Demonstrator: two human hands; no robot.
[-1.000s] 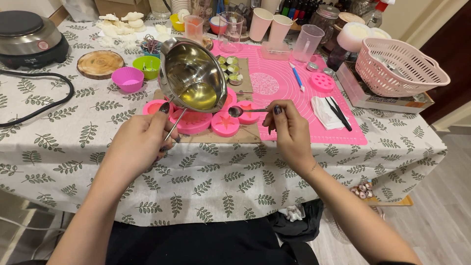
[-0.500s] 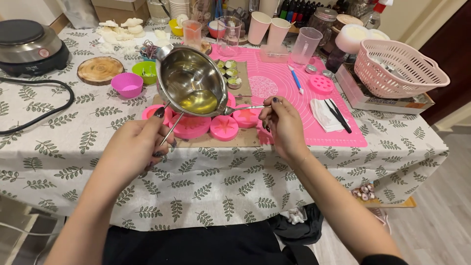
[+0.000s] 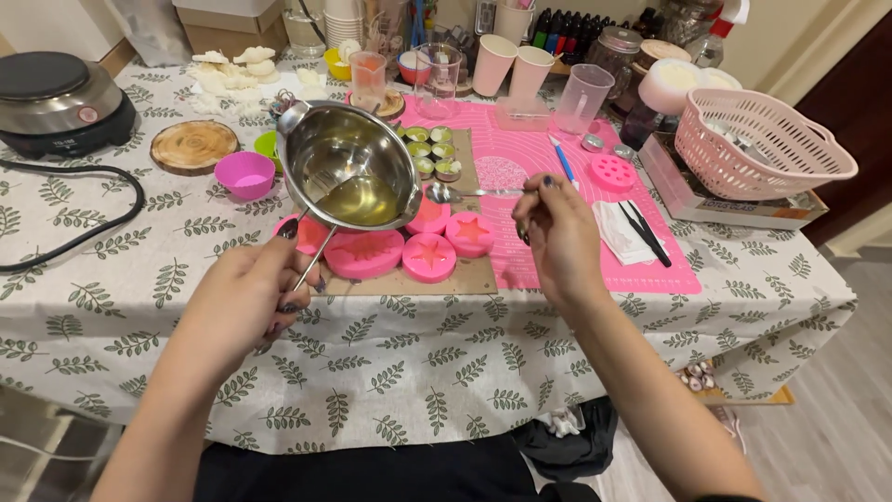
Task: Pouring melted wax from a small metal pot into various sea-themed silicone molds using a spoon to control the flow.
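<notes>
We are inspecting a counter [image 3: 111, 307] covered in a leaf-print cloth, with a pink silicone mat [image 3: 567, 232] lying across its middle and a pink basket [image 3: 762, 139] standing at the far right. A black hotplate [image 3: 56, 98] is sitting at the far left, well apart from the work. Our left hand [image 3: 246, 297] is clenching its grip around the wire handle of a steel melting pot [image 3: 348, 172], which is hanging tilted above the counter with a pool of clear yellowish liquid gathering toward its lower lip. Directly beneath and in front of the pot, pink star moulds [image 3: 409, 246] are resting on a brown board. Our right hand [image 3: 557, 237] is pinching the stem of a metal spoon [image 3: 465, 193], whose bowl is hovering just beside the pot's rim. In our judgement, pouring well is calling for a slow, steady tilt, the spoon guiding the stream at the lip, and the pot being kept low over one mould at a time. Overfilling or a wavering wrist is risking spillage onto the board.
</notes>
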